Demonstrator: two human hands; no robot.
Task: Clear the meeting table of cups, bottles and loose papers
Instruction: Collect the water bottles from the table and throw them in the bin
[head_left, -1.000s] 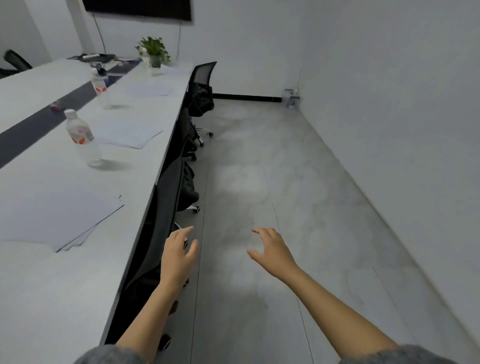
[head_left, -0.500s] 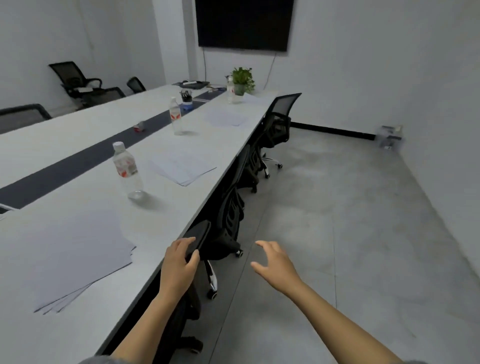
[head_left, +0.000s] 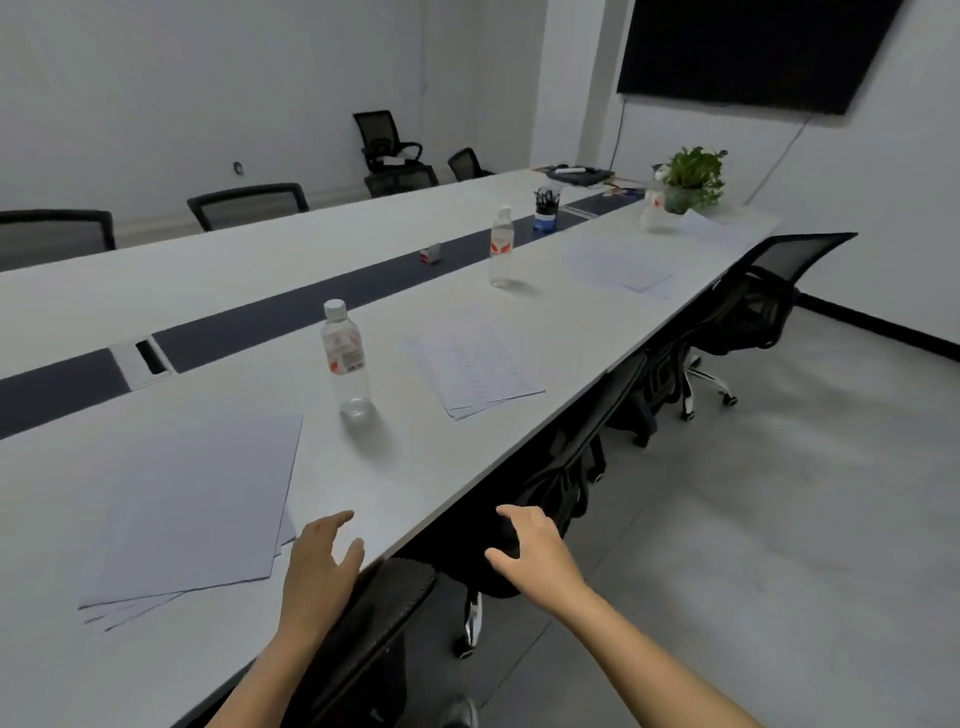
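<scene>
Both hands are empty, fingers spread and loose. The left hand (head_left: 319, 564) hovers over the near edge of the white meeting table (head_left: 415, 467), just right of the nearest paper stack (head_left: 192, 514), not touching it as far as the view shows. The right hand (head_left: 535, 556) is off the table, above the back of a black mesh chair (head_left: 550, 499) tucked under the edge.

The task's things lie along this side of the table. The nearest paper stack is fanned slightly at its lower corner. Beyond it stands a clear water bottle (head_left: 347, 361) with a white cap and red label — upright, apparently almost empty. To its right lies a second paper stack (head_left: 480, 371) with faint print. Farther on stand another upright bottle (head_left: 502, 247), a third set of sheets (head_left: 621, 267), and a far bottle (head_left: 653, 205) beside a potted plant (head_left: 693, 179) — more paper lies near the plant. A pen holder (head_left: 545, 210) sits on the dark centre strip (head_left: 291, 317).
</scene>
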